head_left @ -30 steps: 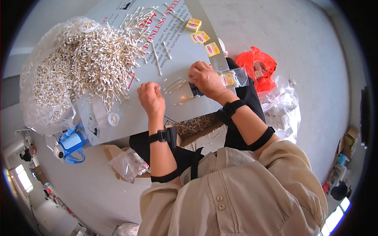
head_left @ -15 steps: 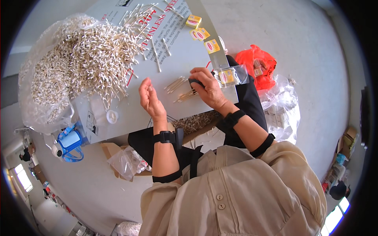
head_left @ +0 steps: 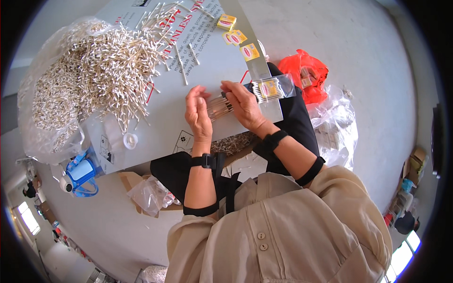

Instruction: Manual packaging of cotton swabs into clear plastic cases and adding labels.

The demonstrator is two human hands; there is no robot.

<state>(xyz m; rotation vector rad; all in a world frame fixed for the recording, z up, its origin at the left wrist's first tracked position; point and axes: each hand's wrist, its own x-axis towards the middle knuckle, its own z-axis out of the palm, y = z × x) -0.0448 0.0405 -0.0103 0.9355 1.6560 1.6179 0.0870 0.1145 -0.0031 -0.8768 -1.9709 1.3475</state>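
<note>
My right hand (head_left: pixel 247 109) is closed over a flat bundle of cotton swabs (head_left: pixel 219 107) on the grey sheet-covered table. A dark piece shows at its fingers; I cannot make out what it is. The bundle's far ends lie in a clear plastic bag (head_left: pixel 286 86) with a yellow label card (head_left: pixel 269 88), which reaches past the table's right edge. My left hand (head_left: pixel 198 115) stands cupped at the bundle's left ends, fingers stretched and palm facing them. Its fingertips touch or nearly touch the swabs.
A big clear bag of loose cotton swabs (head_left: pixel 52 99) spills across the left of the table. Several yellow cards (head_left: pixel 249 52) lie along the far right edge. A small white round lid (head_left: pixel 130 140) and a blue bottle holder (head_left: pixel 81 172) are near left. A red bag (head_left: pixel 302 70) sits beyond my leg.
My left hand has moved right, up to the left ends of the swabs. My right hand stays on the bundle, its fingers shifted slightly left. The view has shifted a little.
</note>
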